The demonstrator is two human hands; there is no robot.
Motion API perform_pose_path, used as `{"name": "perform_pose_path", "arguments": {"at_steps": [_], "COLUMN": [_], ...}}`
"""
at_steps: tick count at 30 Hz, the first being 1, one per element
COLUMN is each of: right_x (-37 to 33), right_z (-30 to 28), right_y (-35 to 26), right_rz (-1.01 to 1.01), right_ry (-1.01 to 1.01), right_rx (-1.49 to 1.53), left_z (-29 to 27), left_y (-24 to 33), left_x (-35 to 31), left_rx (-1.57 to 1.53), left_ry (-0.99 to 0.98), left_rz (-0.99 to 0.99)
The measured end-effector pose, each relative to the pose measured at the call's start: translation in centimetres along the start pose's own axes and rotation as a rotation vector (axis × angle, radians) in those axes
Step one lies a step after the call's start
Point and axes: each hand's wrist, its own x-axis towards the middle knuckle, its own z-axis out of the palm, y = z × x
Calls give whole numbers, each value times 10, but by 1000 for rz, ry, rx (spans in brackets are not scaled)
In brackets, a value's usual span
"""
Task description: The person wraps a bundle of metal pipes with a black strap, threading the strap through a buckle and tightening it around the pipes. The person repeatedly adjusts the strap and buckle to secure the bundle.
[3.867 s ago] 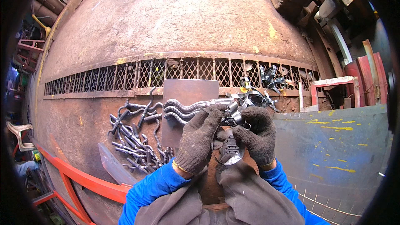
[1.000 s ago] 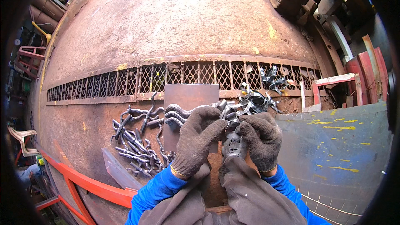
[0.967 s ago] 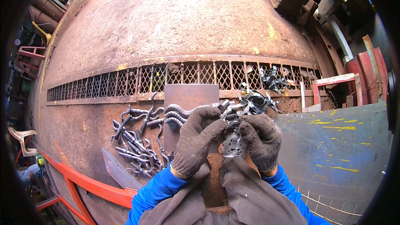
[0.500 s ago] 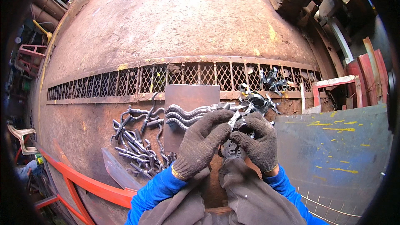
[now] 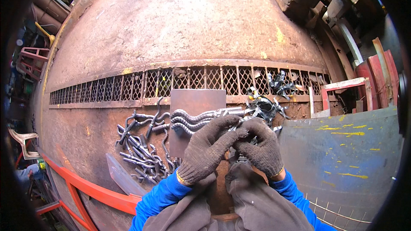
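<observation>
My left hand point(image 5: 205, 152) and my right hand point(image 5: 262, 149), both in dark knitted gloves, meet in front of my lap. Fingers and thumbs are closed, pinching a shiny silver-and-black strip point(image 5: 233, 128) that is mostly hidden by the gloves. Just beyond my left hand, several ribbed, bent metal rods point(image 5: 190, 119) lie side by side across a flat brown metal plate point(image 5: 198, 99). Their right ends reach toward my fingers. A tangle of torn black-and-silver strips point(image 5: 262, 108) lies beyond my right hand.
A loose heap of similar bent rods point(image 5: 141, 154) lies on the floor at left. Behind the plate runs a mesh drain grating point(image 5: 197, 77). A red metal frame point(image 5: 102, 192) stands at lower left, a grey paint-marked sheet point(image 5: 342, 154) at right.
My hands have drawn closer together, and the right fingers are curled further in. The strip that showed between them is now mostly covered.
</observation>
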Motion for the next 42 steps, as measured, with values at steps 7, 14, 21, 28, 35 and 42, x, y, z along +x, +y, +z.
{"name": "perform_pose_path", "arguments": {"at_steps": [7, 14, 21, 28, 35, 42], "right_x": [0, 1, -1, 6, -7, 0], "right_z": [0, 4, 4, 5, -2, 0], "right_y": [-8, -9, -7, -3, 1, -8], "right_rz": [-34, -87, -207, -300, 78, 95], "right_ry": [5, 65, 155, 188, 128, 177], "right_rx": [-62, -194, -279, -201, 158, 511], "left_z": [0, -6, -1, -5, -2, -5], "left_y": [2, 1, 1, -8, -2, -11], "left_x": [0, 0, 1, -2, -3, 2], "left_rx": [-44, 96, 61, 88, 43, 5], "left_ry": [1, 200, 187, 104, 148, 188], "left_rz": [-32, 2, 3, -21, -102, -93]}}
